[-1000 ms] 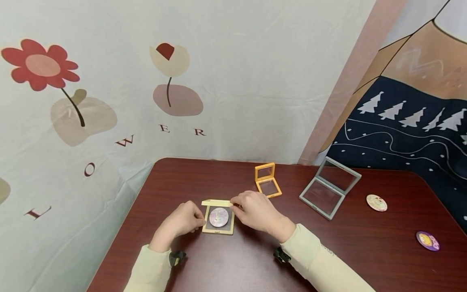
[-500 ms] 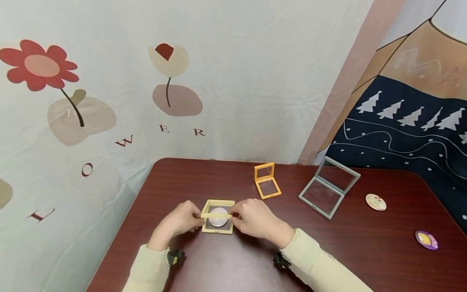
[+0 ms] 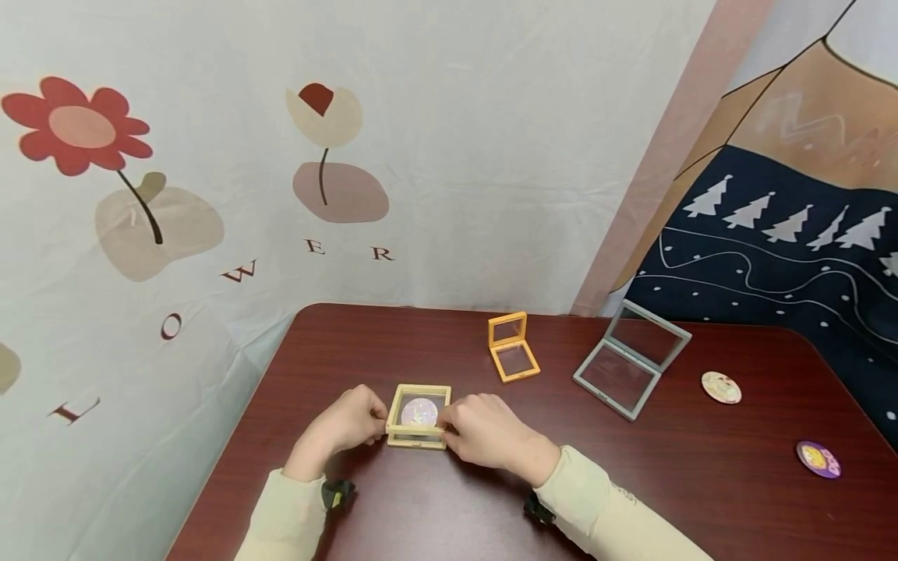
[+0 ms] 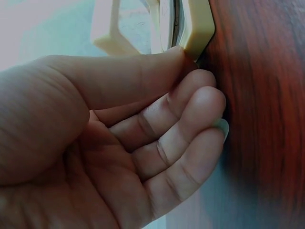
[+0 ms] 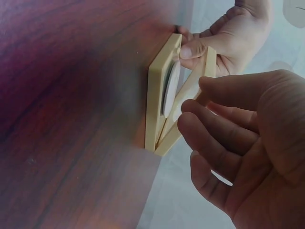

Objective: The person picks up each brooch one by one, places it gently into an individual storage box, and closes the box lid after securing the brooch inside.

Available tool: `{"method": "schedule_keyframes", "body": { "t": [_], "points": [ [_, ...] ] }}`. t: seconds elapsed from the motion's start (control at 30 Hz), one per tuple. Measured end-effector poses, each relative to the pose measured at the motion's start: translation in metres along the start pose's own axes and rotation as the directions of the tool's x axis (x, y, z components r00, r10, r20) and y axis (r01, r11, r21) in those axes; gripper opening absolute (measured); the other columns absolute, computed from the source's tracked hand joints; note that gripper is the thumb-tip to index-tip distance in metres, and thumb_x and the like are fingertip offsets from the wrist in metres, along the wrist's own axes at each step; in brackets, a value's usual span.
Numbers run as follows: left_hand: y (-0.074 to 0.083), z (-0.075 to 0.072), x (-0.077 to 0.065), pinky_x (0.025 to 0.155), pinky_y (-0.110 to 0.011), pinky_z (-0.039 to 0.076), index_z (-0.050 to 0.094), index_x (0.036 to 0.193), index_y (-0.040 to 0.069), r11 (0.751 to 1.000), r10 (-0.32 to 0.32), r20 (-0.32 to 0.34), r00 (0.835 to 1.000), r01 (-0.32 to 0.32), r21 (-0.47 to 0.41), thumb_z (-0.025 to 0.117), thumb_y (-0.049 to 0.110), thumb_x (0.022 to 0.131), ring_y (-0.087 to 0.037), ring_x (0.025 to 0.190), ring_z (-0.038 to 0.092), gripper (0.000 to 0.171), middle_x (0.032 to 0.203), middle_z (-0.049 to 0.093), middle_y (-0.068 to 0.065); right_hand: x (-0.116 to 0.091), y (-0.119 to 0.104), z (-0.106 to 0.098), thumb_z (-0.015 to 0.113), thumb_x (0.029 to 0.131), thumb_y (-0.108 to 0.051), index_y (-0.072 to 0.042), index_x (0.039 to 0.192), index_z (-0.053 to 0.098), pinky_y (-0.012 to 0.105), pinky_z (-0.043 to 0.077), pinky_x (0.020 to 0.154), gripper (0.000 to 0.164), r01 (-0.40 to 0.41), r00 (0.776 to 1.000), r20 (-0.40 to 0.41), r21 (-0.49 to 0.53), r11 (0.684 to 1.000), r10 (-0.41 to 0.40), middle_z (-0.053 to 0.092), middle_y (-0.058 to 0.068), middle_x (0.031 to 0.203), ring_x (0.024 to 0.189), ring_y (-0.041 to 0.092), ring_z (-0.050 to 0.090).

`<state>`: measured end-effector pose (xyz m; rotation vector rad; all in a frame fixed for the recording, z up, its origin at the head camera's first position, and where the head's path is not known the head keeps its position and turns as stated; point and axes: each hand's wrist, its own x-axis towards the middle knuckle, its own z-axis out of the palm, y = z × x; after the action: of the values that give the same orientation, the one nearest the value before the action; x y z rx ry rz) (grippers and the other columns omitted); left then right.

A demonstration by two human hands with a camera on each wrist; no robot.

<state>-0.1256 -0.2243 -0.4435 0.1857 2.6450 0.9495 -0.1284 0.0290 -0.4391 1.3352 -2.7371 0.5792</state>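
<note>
A pale-yellow hinged display case [image 3: 417, 445] lies on the table with its lid [image 3: 414, 430] tilted partway down over a round badge [image 3: 419, 411]. My left hand [image 3: 348, 423] pinches the case's lower frame [image 4: 199, 28] at its left edge, thumb on the rim and other fingers curled. My right hand [image 3: 491, 436] pinches the lid's right edge between thumb and index finger. In the right wrist view, a wedge-shaped gap separates the lid [image 5: 190, 100] from the lower frame [image 5: 153, 95], with the badge [image 5: 171, 90] lying against the lower half.
Behind stand a small orange display case [image 3: 520, 377] and a larger grey display case [image 3: 634, 413], both with raised lids. A cream round badge [image 3: 721, 387] and a purple one [image 3: 818, 460] lie to the right. A printed cloth [image 3: 491, 156] hangs behind the table [image 3: 435, 514].
The yellow case's lid has swung from roughly upright toward the front and down over the badge, carried by my right hand. My left hand has stayed at the left edge.
</note>
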Motion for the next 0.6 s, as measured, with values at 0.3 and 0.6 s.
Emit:
{"method": "schedule_keyframes", "body": {
  "t": [0.3, 0.6],
  "points": [
    [0.0023, -0.0009, -0.0022, 0.058, -0.029, 0.048, 0.076, 0.070, 0.010, 1.000, -0.026, 0.003, 1.000, 0.026, -0.006, 0.073, -0.003, 0.089, -0.014, 0.053, 0.060, 0.023, 0.056, 0.063, 0.000, 0.0001, -0.0016, 0.0055, 0.075, 0.085, -0.005, -0.023, 0.061, 0.045, 0.025, 0.029, 0.049, 0.043, 0.033, 0.999, 0.002, -0.042, 0.999, -0.033, 0.027, -0.014, 0.058, 0.056, 0.005, 0.029],
    [0.0055, -0.0034, -0.0050, 0.056, -0.030, 0.047, 0.074, 0.070, 0.007, 0.999, -0.047, 0.005, 0.999, 0.047, -0.003, 0.061, -0.003, 0.090, -0.015, 0.053, 0.060, 0.026, 0.056, 0.063, -0.002, 0.0007, -0.0013, 0.0073, 0.075, 0.087, -0.006, -0.023, 0.060, 0.051, 0.026, 0.034, 0.049, 0.040, 0.034, 0.999, 0.020, -0.057, 0.998, -0.033, 0.035, -0.014, 0.055, 0.053, 0.005, 0.032]
  ]
}}
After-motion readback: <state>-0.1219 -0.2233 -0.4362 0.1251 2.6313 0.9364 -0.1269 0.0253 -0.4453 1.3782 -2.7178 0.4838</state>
